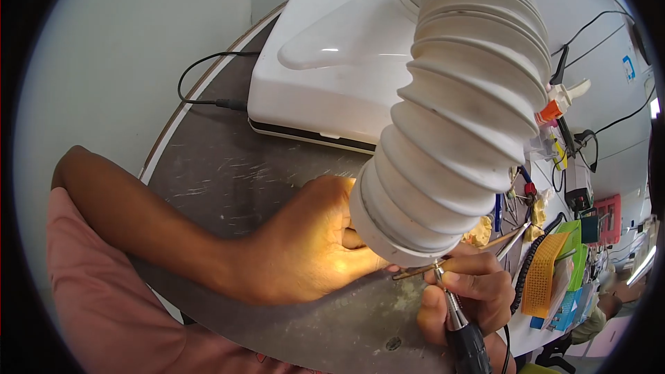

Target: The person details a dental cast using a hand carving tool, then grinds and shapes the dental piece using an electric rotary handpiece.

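Observation:
My right hand (474,291) grips a rotary handpiece (463,332), its metal nose pointing up and its dark body downward. A thin brown stick (500,239) runs across behind the fingers of that hand, and I cannot tell whether they hold it. My left hand (315,249) lies under a yellow light with its fingers curled. Its fingertips are mostly hidden behind the white ribbed hose (464,111), so what they hold does not show. The hose mouth is just above both hands, and the handpiece tip is close to its rim.
A white machine housing (332,62) stands at the back of the grey worktop (208,159), with a black cable (228,103) plugged into its left side. To the right are yellowish dental casts (479,232), a yellow basket (544,273), a green bin (571,235) and a coiled black cord. A person sits far right.

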The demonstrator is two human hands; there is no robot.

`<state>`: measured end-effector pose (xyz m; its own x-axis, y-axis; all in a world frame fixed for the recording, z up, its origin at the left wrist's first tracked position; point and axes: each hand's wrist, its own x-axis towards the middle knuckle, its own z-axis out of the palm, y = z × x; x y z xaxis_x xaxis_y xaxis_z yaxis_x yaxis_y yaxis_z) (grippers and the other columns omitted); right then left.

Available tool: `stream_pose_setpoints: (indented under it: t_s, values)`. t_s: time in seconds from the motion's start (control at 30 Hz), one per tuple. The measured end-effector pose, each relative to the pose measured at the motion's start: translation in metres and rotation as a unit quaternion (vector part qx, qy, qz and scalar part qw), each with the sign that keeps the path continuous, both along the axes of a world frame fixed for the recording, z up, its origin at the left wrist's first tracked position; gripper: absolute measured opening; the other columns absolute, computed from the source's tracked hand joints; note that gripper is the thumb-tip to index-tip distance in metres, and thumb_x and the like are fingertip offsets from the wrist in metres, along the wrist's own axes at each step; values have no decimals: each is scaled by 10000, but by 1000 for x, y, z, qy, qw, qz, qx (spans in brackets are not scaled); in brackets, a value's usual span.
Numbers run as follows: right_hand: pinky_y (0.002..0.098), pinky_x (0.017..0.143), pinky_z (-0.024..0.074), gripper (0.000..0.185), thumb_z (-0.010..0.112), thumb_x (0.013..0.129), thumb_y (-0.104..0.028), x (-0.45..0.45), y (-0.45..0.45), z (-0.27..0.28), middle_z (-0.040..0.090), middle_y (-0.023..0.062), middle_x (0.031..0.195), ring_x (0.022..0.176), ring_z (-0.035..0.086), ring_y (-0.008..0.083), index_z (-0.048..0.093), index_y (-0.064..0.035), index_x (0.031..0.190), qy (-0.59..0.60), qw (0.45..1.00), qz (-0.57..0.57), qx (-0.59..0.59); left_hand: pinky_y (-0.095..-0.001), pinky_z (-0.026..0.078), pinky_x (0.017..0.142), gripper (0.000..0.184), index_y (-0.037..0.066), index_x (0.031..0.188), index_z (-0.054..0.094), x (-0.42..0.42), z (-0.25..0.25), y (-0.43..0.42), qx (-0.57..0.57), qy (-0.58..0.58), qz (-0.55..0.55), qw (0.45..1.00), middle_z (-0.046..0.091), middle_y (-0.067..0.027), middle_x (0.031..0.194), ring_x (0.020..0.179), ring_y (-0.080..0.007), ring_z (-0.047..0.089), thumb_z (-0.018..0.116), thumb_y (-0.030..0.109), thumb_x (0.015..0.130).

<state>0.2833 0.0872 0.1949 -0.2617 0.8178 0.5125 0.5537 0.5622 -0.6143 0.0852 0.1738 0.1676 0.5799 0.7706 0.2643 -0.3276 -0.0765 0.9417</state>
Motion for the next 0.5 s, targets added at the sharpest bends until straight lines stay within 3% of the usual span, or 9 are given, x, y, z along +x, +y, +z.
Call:
stream_pose_setpoints:
  t_s: [0.1, 0.13, 0.2, 0.33, 0.37, 0.4, 0.43, 0.47, 0.5]
  values:
    - [409, 849, 530, 286, 718, 888, -63, 0, 2, 0, 619, 151, 918, 898, 681, 277, 507, -25, 1078, 0, 1000, 8, 4, -295, 517, 771, 218, -36, 1031, 645, -4, -7, 16, -19, -62, -106, 992, 701, -98, 896, 827, -105, 614, 748, 71, 871]
    - [411, 853, 530, 291, 718, 885, -58, 0, 2, 1, 620, 154, 921, 903, 681, 278, 511, -21, 1086, -10, 1000, 16, 6, -295, 517, 771, 218, -36, 1031, 645, -5, -7, 12, -19, -62, -107, 992, 701, -98, 896, 827, -105, 614, 748, 71, 871]
    - [413, 857, 531, 289, 716, 886, -57, 2, 3, 0, 621, 156, 924, 912, 682, 285, 514, -17, 1089, -3, 1000, 20, 4, -312, 521, 808, 224, -32, 1047, 645, -4, 16, 4, 40, 69, 1, 997, 715, -107, 937, 850, -129, 628, 748, 56, 869]
    - [428, 863, 540, 273, 700, 893, -51, 3, 3, 2, 621, 157, 907, 922, 681, 306, 511, -13, 1087, 6, 1000, 20, -7, -327, 522, 821, 223, -29, 1062, 651, -6, 11, 6, 49, 71, -24, 996, 725, -108, 964, 852, -162, 641, 741, 43, 871]
    - [428, 863, 540, 273, 700, 893, -51, 3, 6, 0, 621, 157, 907, 922, 681, 306, 511, -13, 1087, 10, 1000, 11, -4, -331, 541, 834, 255, -15, 1099, 671, -6, 10, 5, -27, 67, -47, 996, 724, -101, 1027, 924, -181, 666, 764, 70, 877]
    - [392, 756, 577, 300, 761, 832, -36, 4, 11, -2, 643, 148, 864, 885, 719, 331, 535, -21, 1030, 25, 999, -6, 33, -336, 561, 847, 288, -1, 1136, 691, -6, 11, 3, -101, 65, -70, 990, 723, -94, 1091, 995, -200, 692, 788, 98, 884]
    - [356, 649, 614, 330, 821, 771, -21, 5, 13, -4, 665, 139, 820, 848, 757, 355, 560, -30, 972, 41, 996, -24, 70, -342, 570, 834, 203, -4, 1078, 715, -6, 16, 3, -3, 111, -44, 993, 727, -94, 1022, 986, -227, 694, 764, 64, 893]
    - [356, 649, 614, 330, 821, 771, -21, 5, 13, -6, 665, 139, 820, 848, 757, 355, 560, -30, 972, 47, 995, -34, 77, -342, 570, 834, 203, -4, 1078, 715, -8, 13, 7, 5, 117, -54, 992, 727, -94, 1022, 986, -227, 694, 764, 64, 893]
    - [347, 644, 609, 318, 819, 771, -20, 4, 13, -8, 668, 140, 821, 843, 758, 345, 566, -24, 962, 54, 994, -42, 84, -366, 559, 853, 252, 5, 1105, 706, -10, 6, 12, 159, 142, -28, 977, 722, -105, 1034, 984, -257, 694, 767, 58, 867]
